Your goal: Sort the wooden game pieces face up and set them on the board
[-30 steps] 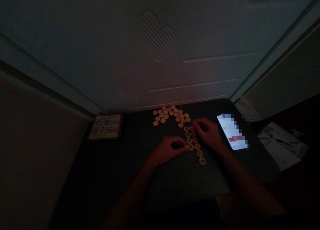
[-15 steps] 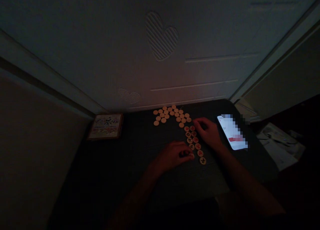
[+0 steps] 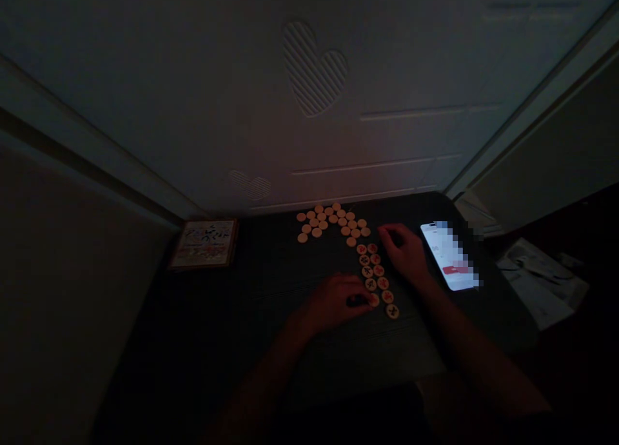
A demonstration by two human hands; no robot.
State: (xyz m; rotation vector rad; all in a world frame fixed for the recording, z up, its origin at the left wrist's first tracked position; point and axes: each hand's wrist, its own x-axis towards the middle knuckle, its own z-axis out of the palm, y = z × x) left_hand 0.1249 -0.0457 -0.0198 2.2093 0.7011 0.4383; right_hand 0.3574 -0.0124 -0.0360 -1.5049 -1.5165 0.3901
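My left hand (image 3: 338,300) is closed in a pinch at the near end of the left line of face-up Chinese chess pieces. Its fingertips are on one round Chinese chess piece (image 3: 374,300), which rests at the table. My right hand (image 3: 403,251) is curled to the right of the lines, thumb and forefinger together, with no piece visible in it. Two lines of pieces with red or dark characters, including a red-marked piece (image 3: 378,271), run toward me. A dark-marked piece (image 3: 392,311) ends the right line. Beyond them lies a loose group of blank-side-up pieces (image 3: 345,231).
A lit phone (image 3: 447,258) lies on the dark table (image 3: 271,264) right of my right hand. A flat decorated box (image 3: 204,244) sits at the back left. Behind stands a pale panel with embossed hearts (image 3: 314,71). Papers (image 3: 541,284) lie beyond the right edge.
My right hand has shifted slightly right, away from the blank-side-up pieces. Under my left fingertips, the piece now shows more of its face and sits in line with the left row.
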